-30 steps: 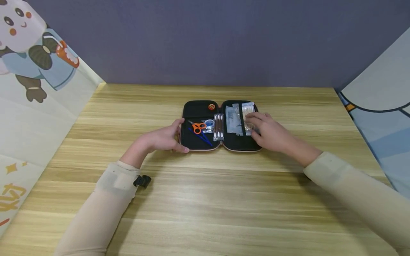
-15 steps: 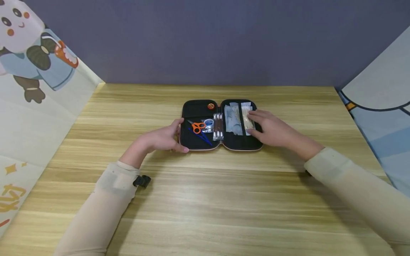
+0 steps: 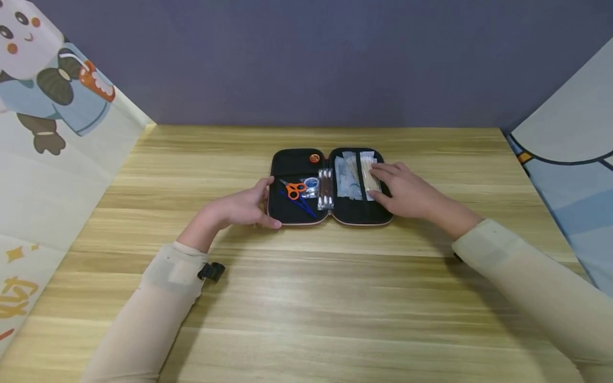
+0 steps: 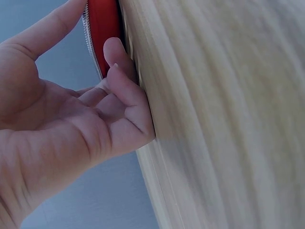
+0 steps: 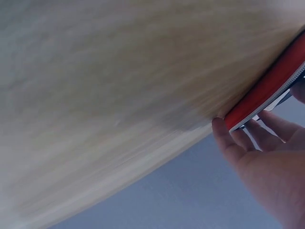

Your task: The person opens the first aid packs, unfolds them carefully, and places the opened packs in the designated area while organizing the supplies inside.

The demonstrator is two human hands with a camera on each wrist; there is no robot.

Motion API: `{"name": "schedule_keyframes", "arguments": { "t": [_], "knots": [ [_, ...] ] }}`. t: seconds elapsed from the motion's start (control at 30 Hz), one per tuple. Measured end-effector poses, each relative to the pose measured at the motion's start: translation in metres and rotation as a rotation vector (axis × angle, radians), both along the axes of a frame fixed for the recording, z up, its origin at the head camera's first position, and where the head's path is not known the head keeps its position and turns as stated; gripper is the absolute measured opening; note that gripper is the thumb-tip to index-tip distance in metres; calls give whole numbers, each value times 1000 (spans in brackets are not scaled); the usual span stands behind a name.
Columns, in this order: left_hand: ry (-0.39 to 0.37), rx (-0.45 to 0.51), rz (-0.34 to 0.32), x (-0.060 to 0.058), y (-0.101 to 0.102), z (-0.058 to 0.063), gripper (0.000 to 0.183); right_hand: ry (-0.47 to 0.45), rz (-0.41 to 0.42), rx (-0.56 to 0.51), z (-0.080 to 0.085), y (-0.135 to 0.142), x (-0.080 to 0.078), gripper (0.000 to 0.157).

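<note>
An open zip case (image 3: 299, 210), black inside and red outside (image 4: 103, 28), lies flat on the table. My left hand (image 3: 244, 206) holds its left edge, thumb at the front corner, fingers curled against the side. At the right half, my right hand (image 3: 409, 194) has thumb and fingertips on the right edge of a clear pack of cotton swabs (image 3: 369, 178), which sits by an elastic strap (image 3: 361, 178). In the right wrist view the little finger (image 5: 220, 129) meets the case's outer side. More clear packs (image 3: 347, 178) lie left of the strap.
In the left half are orange-handled scissors (image 3: 294, 190), blue tweezers (image 3: 301, 205) and a small blue-and-white roll (image 3: 311, 186). A pack of brown sticks with white ends (image 3: 325, 190) lies along the hinge. A dark wall (image 3: 325, 64) stands behind the wooden table (image 3: 297, 308).
My right hand has shifted slightly outward and its fingers have straightened somewhat, uncovering more of the cotton swab pack. The left hand keeps its place on the case.
</note>
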State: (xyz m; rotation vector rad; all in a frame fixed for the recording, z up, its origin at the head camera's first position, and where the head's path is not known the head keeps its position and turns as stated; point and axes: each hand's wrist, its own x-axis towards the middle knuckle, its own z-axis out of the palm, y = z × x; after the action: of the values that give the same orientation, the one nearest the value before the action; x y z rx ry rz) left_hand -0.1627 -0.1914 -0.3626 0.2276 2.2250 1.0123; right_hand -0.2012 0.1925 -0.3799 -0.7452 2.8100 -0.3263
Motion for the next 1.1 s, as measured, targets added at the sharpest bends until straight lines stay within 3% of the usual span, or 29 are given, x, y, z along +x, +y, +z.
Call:
{"name": "schedule_keyframes", "arguments": {
  "t": [0.47, 0.9, 1.1],
  "knots": [
    [-4, 0, 3, 1, -1, 2, 123, 41, 7, -4, -4, 3, -4, 68],
    [-1, -7, 3, -1, -1, 1, 124, 79, 8, -4, 2, -4, -8, 66],
    [-3, -10, 8, -1, -1, 1, 124, 31, 34, 20, 9, -3, -11, 64]
  ]
}}
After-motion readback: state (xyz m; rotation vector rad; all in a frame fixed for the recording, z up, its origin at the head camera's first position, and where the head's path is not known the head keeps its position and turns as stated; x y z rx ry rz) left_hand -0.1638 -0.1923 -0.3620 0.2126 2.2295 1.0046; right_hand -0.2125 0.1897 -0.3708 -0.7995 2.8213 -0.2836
